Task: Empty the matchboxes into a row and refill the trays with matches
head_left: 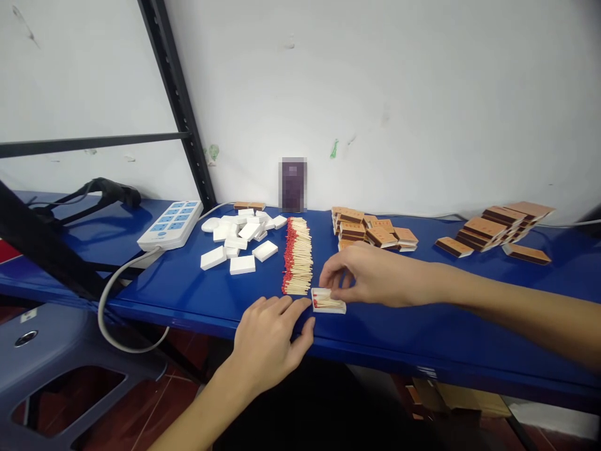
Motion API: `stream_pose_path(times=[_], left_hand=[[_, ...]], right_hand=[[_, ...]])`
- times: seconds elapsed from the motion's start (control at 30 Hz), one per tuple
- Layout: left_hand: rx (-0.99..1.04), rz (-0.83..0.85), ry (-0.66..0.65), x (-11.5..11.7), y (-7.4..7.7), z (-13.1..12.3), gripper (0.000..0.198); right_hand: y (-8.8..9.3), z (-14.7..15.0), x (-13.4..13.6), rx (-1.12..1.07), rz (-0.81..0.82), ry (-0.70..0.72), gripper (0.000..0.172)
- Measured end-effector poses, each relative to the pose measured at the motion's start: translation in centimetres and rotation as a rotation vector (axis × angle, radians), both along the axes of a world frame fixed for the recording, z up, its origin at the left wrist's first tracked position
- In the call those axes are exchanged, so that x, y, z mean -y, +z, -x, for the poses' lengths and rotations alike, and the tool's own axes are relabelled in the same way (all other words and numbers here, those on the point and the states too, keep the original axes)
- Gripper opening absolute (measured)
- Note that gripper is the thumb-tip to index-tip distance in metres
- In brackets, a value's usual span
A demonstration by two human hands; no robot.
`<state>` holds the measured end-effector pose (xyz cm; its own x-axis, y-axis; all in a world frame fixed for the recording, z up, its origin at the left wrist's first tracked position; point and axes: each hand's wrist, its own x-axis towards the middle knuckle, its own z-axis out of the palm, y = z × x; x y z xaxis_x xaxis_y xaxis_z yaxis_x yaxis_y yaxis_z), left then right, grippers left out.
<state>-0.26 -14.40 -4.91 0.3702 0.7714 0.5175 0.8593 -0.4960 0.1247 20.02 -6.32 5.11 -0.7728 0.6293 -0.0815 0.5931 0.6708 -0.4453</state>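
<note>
A small white matchbox tray (329, 309) lies near the front of the blue table, with some red-headed matches (323, 303) inside. My right hand (359, 275) reaches over it from the right, thumb and fingers pinched together at the matches; the fingertips partly hide them. At the tray's left end rests the index fingertip of my left hand (270, 338), its fingers extended and thumb apart, holding nothing. Just behind the tray, a long row of loose matches (298, 257) lies with red heads to the left.
Loose white trays (241, 235) are heaped left of the match row. Orange-brown matchbox sleeves (370, 228) form one pile behind my right hand, and stacked matchboxes (493, 228) another farther right. A power strip (171, 224), its cable and a black shelf post (181, 106) stand left.
</note>
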Motion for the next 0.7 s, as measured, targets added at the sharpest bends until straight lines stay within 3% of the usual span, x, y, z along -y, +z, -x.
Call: stream_pose_path(times=[0.1,0.33,0.7], left_hand=[[0.002,-0.016,-0.004,0.1,0.0,0.1,0.026],[-0.049,-0.016,-0.055,0.0,0.3,0.4,0.033],[-0.144,0.051,-0.120,0.1,0.8,1.0,0.036]], right_hand=[[-0.2,-1.1,0.1,-0.001,-0.101,-0.034,0.016],[-1.9,-2.7,0.0,-0.085,0.166,-0.057,0.027],[-3.7,-1.5,0.4,-0.207,0.115,-0.145,0.025]])
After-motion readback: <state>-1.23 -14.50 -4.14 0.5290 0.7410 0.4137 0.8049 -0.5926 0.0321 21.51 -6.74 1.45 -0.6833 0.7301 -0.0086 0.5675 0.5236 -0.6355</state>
